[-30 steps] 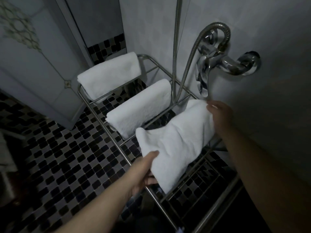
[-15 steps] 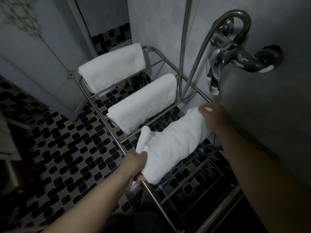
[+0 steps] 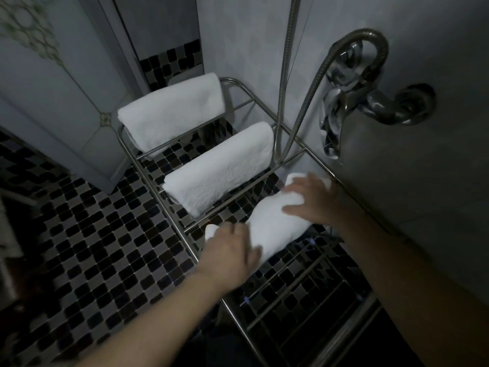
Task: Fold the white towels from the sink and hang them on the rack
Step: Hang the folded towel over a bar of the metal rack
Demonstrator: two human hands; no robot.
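- Dark checkered floor (image 3: 92,234) showed under the rack (image 3: 232,81).
- Near towel (image 3: 275,229) lay over the rack's front bar, with the middle towel (image 3: 219,168) and far towel (image 3: 172,112) behind it.
- Left hand (image 3: 232,250) and right hand (image 3: 312,200) pressed it, fingers flat, gripping nothing.

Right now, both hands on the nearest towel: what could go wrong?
1. The nearest towel looks lumpy and skewed on its rail; when the left hand and right hand lift, it may slip to the tiled floor.
2. The right hand is close to the shower hose and could snag it.
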